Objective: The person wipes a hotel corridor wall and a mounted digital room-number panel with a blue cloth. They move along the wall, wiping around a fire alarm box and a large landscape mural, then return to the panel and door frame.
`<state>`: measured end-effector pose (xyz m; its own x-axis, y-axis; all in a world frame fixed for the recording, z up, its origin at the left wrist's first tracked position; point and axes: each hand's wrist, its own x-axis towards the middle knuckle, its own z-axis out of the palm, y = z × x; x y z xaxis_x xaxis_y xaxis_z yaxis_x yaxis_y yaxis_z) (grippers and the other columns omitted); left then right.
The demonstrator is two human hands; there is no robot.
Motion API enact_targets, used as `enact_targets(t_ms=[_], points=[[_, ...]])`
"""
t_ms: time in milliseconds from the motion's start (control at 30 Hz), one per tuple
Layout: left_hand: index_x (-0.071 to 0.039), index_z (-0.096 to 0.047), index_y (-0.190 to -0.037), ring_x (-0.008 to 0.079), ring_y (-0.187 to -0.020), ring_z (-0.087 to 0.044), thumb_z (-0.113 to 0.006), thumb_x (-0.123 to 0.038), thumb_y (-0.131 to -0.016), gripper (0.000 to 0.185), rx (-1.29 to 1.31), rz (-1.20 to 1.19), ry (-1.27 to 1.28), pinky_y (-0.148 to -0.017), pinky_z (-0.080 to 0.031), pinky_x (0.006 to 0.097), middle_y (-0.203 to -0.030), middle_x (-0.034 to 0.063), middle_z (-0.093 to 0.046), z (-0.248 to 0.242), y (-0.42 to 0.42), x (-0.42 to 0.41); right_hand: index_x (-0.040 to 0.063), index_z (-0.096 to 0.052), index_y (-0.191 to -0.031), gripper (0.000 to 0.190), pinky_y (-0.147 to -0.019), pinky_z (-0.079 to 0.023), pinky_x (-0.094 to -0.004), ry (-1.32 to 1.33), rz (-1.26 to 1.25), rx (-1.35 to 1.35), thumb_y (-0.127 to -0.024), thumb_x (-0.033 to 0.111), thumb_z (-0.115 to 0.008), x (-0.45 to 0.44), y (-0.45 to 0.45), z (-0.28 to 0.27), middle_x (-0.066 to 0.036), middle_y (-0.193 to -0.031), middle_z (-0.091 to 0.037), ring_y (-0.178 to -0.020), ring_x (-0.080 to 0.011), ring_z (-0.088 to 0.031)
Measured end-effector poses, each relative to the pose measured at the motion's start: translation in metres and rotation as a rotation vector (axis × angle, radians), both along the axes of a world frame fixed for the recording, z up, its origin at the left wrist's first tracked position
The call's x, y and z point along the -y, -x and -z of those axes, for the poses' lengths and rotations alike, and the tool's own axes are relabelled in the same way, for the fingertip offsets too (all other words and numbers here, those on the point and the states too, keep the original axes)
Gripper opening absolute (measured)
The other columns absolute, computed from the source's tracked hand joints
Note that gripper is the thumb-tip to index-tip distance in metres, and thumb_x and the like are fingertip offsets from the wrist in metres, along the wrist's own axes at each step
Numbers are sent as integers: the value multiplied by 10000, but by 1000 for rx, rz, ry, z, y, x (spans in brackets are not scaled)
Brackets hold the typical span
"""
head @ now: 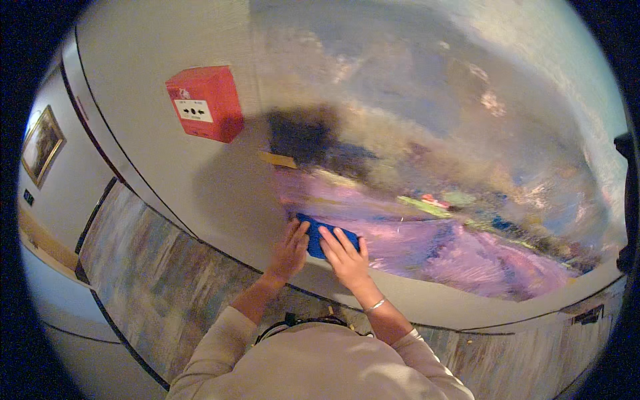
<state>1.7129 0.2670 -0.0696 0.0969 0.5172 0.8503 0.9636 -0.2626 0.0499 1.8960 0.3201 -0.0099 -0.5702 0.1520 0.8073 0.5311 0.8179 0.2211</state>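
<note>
A folded blue cloth [316, 240] lies flat against the lower left part of a painted landscape mural [390, 235] on the wall. My left hand [291, 245] touches the cloth's left end with its fingertips. My right hand [345, 252] presses its spread fingers on the cloth's right part; a silver bracelet [376, 305] is on that wrist. The mural shows purple fields, dark trees and a cloudy sky. A short strip of yellowish tape [278, 159] crosses the mural's left edge, above my hands.
A red fire alarm call point [205, 105] juts from the wall at upper left. Streaked carpet [145, 265] runs below the wall. A gold-framed picture [44, 145] hangs at far left. Dark cables [300, 322] show beyond my torso, and a dark object [632, 200] stands at the right rim.
</note>
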Motion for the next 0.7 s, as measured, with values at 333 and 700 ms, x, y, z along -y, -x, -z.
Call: enact_targets(t_ms=[333, 700], points=[[-11, -549, -1116, 392, -1263, -471, -540, -56, -917, 205, 65, 119, -41, -1064, -368, 522, -1346, 130, -540, -63, 69, -3, 170, -689, -996, 182, -1139, -143, -428, 21, 22, -109, -880, 183, -550, 9, 64, -41, 28, -1306, -604, -1261, -174, -498], [-14, -513, -1238, 330, -1290, -462, -521, -81, -940, 306, 95, 32, 87, -1062, -387, 480, -1382, 71, -518, -56, 84, 15, 146, -669, -1007, 185, -1110, -186, -430, 7, -62, -116, -840, 150, -589, 12, 90, -23, 15, -1299, -609, -1227, -171, -517]])
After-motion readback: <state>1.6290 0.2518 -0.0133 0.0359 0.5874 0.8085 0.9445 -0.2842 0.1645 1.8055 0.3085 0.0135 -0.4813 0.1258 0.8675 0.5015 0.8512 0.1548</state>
